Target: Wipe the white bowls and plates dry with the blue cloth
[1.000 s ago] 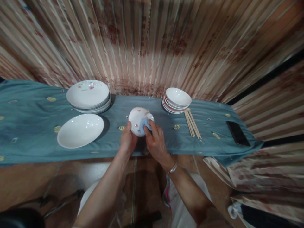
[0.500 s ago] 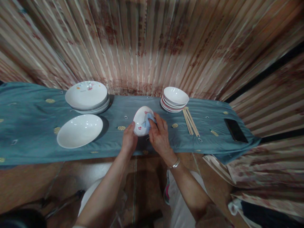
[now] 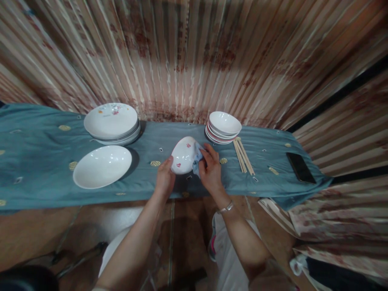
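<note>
Between my hands, above the cloth-covered table, is a white bowl (image 3: 182, 155) with small red flower marks, its outer side turned up towards me. My left hand (image 3: 165, 173) is closed on the bowl's left rim, thumb on the outside. In my right hand (image 3: 210, 167) is a light blue cloth (image 3: 197, 158), pressed against the bowl's right edge with the fingers bent round it. Part of the cloth hangs below the rim. The fingers under the bowl are hidden.
A stack of white plates (image 3: 110, 121) stands at the back left, with a large white bowl (image 3: 102, 167) in front. Stacked small bowls (image 3: 224, 125) stand back right, near several chopsticks (image 3: 243, 157). A black phone (image 3: 301, 167) lies at the right end of the blue-green tablecloth (image 3: 145, 186).
My right hand and the cloth have slid from the bowl's outer face to its right edge, uncovering more of the surface. The left hand keeps its grip on the rim.
</note>
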Demonstrator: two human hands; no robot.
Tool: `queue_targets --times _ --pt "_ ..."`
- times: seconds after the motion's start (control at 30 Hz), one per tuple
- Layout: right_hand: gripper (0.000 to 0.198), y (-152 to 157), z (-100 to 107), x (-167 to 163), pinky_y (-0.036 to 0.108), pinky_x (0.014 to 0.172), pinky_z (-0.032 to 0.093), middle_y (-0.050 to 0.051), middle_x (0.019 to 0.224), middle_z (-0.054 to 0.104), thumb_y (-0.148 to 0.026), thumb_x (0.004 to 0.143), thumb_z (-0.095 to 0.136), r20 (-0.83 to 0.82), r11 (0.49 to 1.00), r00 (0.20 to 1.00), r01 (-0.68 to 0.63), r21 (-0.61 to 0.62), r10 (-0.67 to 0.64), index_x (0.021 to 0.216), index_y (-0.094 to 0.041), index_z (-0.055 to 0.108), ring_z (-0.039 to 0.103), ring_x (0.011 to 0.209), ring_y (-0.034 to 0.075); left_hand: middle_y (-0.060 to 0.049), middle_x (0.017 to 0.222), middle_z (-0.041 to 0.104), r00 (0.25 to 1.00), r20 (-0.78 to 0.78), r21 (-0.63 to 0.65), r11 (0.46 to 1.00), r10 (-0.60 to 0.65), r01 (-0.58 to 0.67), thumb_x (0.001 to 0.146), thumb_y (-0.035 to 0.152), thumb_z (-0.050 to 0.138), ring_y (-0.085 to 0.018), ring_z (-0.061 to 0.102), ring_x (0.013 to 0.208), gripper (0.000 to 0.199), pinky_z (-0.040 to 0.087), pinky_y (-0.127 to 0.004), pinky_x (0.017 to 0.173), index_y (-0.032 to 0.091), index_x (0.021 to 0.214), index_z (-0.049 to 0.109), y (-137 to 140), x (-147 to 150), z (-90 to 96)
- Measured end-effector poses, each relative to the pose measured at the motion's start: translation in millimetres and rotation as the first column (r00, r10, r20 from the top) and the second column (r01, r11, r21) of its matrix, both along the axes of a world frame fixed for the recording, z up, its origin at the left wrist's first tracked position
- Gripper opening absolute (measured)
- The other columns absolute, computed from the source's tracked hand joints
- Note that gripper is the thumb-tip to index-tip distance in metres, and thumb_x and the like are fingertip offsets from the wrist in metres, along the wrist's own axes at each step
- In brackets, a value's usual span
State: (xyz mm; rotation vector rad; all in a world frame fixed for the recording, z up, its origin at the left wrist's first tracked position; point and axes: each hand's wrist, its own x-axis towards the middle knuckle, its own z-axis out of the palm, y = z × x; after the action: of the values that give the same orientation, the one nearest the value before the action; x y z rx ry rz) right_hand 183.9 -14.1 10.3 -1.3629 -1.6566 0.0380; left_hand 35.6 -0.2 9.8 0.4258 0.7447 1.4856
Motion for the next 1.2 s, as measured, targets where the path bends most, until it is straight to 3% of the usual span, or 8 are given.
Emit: queue_targets --times 0.27,0.5,0.83,1.0,1.13,1.2 --pt "0.041 7 -14 5 0.049 0.113 0.042 0.011 0.133 0.063 -0.016 0.084 0.046 -0.184 0.998 0.983 -0.004 -0.061 -0.007 0.119 -0.020 0.067 0.056 0.125 0.025 -0.014 0.099 0.079 0.999 0.009 -0.007 0.999 0.031 -0.031 0.076 0.033 0.079 -0.030 0.065 0.121 0.035 0.047 -0.042 0.109 0.009 0.101 0.075 1 0 -1.2" --pt "0.036 9 -31 0 0.042 0.107 0.048 0.011 0.120 0.071 -0.014 0.079 0.045 -0.312 0.993 0.950 -0.027 -0.118 -0.011 0.104 -0.019 0.072 0.064 0.114 0.024 -0.013 0.110 0.077 0.996 0.067 -0.052 0.997 0.061 -0.057 0.088 0.032 0.068 -0.027 0.064 0.123 0.036 0.046 -0.040 0.110 0.011 0.117 0.072 3 -2 1.5" --pt "0.035 -10 -35 -18 0.038 0.105 0.050 0.010 0.119 0.072 -0.015 0.082 0.046 -0.297 0.974 0.954 -0.088 -0.208 0.023 0.103 -0.020 0.073 0.066 0.115 0.023 -0.015 0.121 0.073 0.990 0.128 -0.102 0.994 0.050 -0.037 0.097 0.034 0.052 -0.027 0.057 0.131 0.041 0.041 -0.043 0.115 0.010 0.127 0.066 4 -1 5.6" --pt "0.034 -25 -25 -22 0.037 0.105 0.050 0.007 0.121 0.073 -0.014 0.082 0.049 -0.318 0.960 0.945 -0.158 -0.231 0.079 0.100 -0.022 0.076 0.067 0.115 0.022 -0.013 0.121 0.074 0.990 0.138 -0.098 0.995 0.039 -0.026 0.096 0.035 0.052 -0.025 0.058 0.130 0.042 0.042 -0.038 0.114 0.011 0.129 0.065 7 -3 5.7" --pt "0.035 -38 -1 -21 0.035 0.101 0.052 0.002 0.115 0.076 -0.017 0.083 0.049 -0.417 0.914 0.891 -0.306 -0.266 0.178 0.103 -0.026 0.077 0.069 0.109 0.020 -0.012 0.117 0.075 0.991 0.131 -0.092 0.995 0.034 -0.022 0.093 0.035 0.058 -0.025 0.061 0.127 0.042 0.044 -0.036 0.111 0.012 0.126 0.067 7 -2 4.7" --pt "0.034 -42 11 -18 0.036 0.100 0.053 0.002 0.114 0.076 -0.020 0.084 0.051 -0.463 0.913 0.871 -0.310 -0.266 0.161 0.106 -0.026 0.077 0.070 0.108 0.021 -0.012 0.109 0.077 0.994 0.101 -0.094 0.995 0.032 -0.023 0.091 0.035 0.060 -0.025 0.065 0.121 0.037 0.047 -0.036 0.107 0.011 0.117 0.071 6 -2 3.6"
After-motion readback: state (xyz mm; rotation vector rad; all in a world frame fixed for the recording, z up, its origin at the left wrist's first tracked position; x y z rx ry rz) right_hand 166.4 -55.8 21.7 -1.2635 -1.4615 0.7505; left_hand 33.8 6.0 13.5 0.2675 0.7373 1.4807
